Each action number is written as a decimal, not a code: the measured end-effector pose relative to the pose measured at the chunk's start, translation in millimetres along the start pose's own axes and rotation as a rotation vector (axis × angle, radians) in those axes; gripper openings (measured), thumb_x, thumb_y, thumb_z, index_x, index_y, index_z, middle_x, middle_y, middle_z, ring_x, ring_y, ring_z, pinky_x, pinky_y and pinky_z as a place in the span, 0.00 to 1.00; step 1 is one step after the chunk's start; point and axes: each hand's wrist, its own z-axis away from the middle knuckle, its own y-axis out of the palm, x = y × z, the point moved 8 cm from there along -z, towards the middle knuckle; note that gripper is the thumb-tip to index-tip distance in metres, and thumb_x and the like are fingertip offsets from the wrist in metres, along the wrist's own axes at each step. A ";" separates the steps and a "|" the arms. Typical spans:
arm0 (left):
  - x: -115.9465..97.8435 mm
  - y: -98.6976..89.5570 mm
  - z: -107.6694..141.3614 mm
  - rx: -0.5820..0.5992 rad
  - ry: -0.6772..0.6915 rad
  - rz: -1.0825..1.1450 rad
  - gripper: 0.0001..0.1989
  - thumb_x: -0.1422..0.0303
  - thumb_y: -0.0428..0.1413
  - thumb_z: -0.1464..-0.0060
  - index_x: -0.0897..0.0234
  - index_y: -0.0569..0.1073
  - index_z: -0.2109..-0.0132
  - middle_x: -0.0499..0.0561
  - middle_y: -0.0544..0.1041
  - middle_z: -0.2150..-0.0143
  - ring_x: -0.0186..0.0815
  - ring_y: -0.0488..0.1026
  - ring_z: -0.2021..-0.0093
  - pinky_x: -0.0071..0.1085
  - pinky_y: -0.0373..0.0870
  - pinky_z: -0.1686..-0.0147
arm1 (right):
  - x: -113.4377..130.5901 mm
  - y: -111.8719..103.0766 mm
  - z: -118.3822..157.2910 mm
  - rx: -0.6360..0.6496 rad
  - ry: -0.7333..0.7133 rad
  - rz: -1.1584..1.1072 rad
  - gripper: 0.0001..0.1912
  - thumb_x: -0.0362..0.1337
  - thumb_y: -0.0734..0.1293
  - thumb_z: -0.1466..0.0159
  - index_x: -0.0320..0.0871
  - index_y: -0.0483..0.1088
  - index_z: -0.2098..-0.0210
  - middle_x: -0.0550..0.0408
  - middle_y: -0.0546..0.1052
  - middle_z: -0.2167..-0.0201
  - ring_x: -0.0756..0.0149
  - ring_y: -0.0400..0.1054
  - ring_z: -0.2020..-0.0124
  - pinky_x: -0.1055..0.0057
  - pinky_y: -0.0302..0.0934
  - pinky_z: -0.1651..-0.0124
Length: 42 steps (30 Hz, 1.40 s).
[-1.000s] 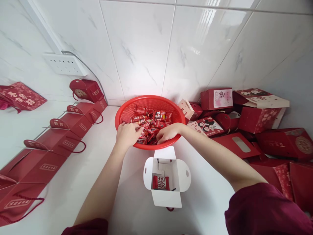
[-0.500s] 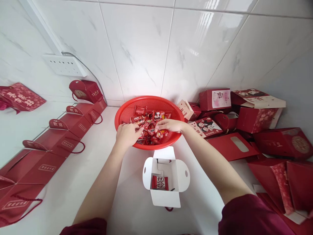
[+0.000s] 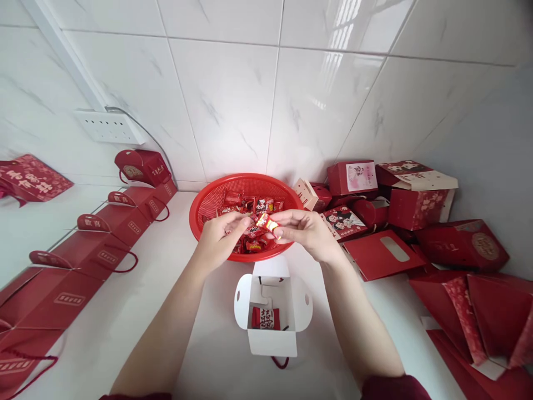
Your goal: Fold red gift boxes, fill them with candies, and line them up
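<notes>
My right hand (image 3: 306, 230) pinches a shiny red and yellow wrapped candy (image 3: 266, 223) between thumb and fingers, just above the basket. Close beside that candy is my left hand (image 3: 222, 236), its fingers curled in and its thumb laid against them; what they hold, if anything, is hidden. Under both hands, a red plastic basket (image 3: 195, 214) contains many loose red-wrapped candies. In front of it stands an open white-lined gift box (image 3: 272, 343), flaps spread outward. On the box's floor lies a red and white packet (image 3: 265, 319) with black characters.
A row of closed red gift boxes (image 3: 85, 255) with rope handles lines the left side. Several assorted red boxes (image 3: 462, 244) are heaped on the right. Behind the basket rises a tiled wall (image 3: 233, 100) with a socket strip (image 3: 109, 128).
Both hands have risen a little out of the candies. My right hand now shows a red and yellow candy in its fingers. The view has shifted slightly.
</notes>
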 end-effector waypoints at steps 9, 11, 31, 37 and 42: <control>-15.8 58.8 20.9 0.543 -0.181 0.608 0.24 0.53 0.46 0.34 0.65 0.75 0.69 0.50 0.76 0.70 0.35 0.74 0.67 0.35 0.71 0.56 | 49.3 29.7 41.1 -0.055 -0.543 0.703 0.06 0.28 0.65 0.34 0.44 0.71 0.66 0.53 0.76 0.60 0.65 0.72 0.57 0.65 0.68 0.54; -16.2 58.1 19.8 0.529 -0.165 0.546 0.20 0.57 0.50 0.35 0.65 0.75 0.70 0.50 0.76 0.69 0.34 0.74 0.65 0.33 0.70 0.55 | 45.8 29.8 40.5 -0.041 -0.575 0.747 0.08 0.27 0.63 0.33 0.45 0.70 0.66 0.52 0.75 0.60 0.65 0.72 0.57 0.64 0.69 0.55; -18.5 65.7 22.7 0.535 -0.161 0.689 0.13 0.61 0.56 0.39 0.65 0.78 0.66 0.49 0.75 0.70 0.32 0.74 0.69 0.33 0.71 0.58 | 11.3 27.0 23.6 0.095 -0.238 -0.129 0.10 0.37 0.71 0.36 0.45 0.72 0.55 0.59 0.77 0.73 0.65 0.76 0.72 0.61 0.73 0.62; -16.2 55.5 18.7 0.456 -0.119 0.581 0.14 0.61 0.54 0.37 0.65 0.77 0.66 0.50 0.75 0.71 0.33 0.73 0.67 0.31 0.70 0.61 | 3.1 15.8 21.8 -0.009 -0.148 -0.058 0.19 0.50 0.68 0.35 0.46 0.75 0.51 0.52 0.80 0.62 0.60 0.76 0.59 0.58 0.72 0.54; -16.7 46.6 16.6 0.423 -0.071 0.387 0.15 0.60 0.51 0.35 0.65 0.74 0.65 0.50 0.76 0.70 0.34 0.74 0.66 0.31 0.70 0.60 | 2.8 -1.0 22.5 -0.144 -0.136 -0.037 0.17 0.51 0.67 0.35 0.45 0.78 0.58 0.52 0.80 0.61 0.63 0.75 0.60 0.62 0.71 0.54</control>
